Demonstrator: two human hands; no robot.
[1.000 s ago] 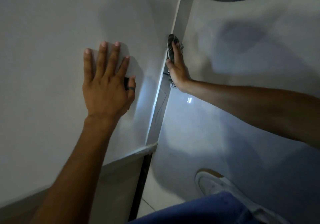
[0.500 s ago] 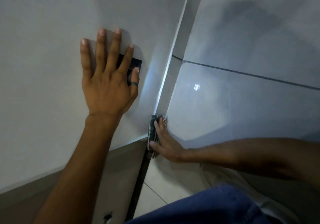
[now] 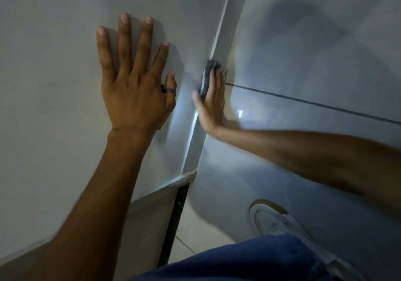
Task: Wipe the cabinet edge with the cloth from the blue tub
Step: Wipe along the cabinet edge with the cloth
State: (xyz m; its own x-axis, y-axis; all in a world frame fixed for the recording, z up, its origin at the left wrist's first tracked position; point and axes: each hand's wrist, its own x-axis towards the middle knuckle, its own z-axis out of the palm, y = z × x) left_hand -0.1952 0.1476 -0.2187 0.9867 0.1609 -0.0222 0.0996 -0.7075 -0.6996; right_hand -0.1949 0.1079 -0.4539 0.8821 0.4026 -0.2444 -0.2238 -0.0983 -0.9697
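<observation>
The right hand (image 3: 211,102) pressed a dark crumpled cloth (image 3: 208,72) flat against the pale cabinet edge (image 3: 219,48), which ran lengthwise above and below it; the left hand (image 3: 135,81) lay splayed, empty.

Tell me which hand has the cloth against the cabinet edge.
The right hand: it presses the dark cloth onto the cabinet edge. The left hand, wearing a ring, lies flat and empty on the panel.

The left hand (image 3: 134,89), a dark ring (image 3: 169,90) on its thumb, lies flat with fingers spread on the pale grey cabinet panel (image 3: 54,74). To the right, the blurred right hand (image 3: 211,105) presses what looks like a dark crumpled cloth (image 3: 209,72) against the cabinet's narrow vertical edge (image 3: 225,31).
</observation>
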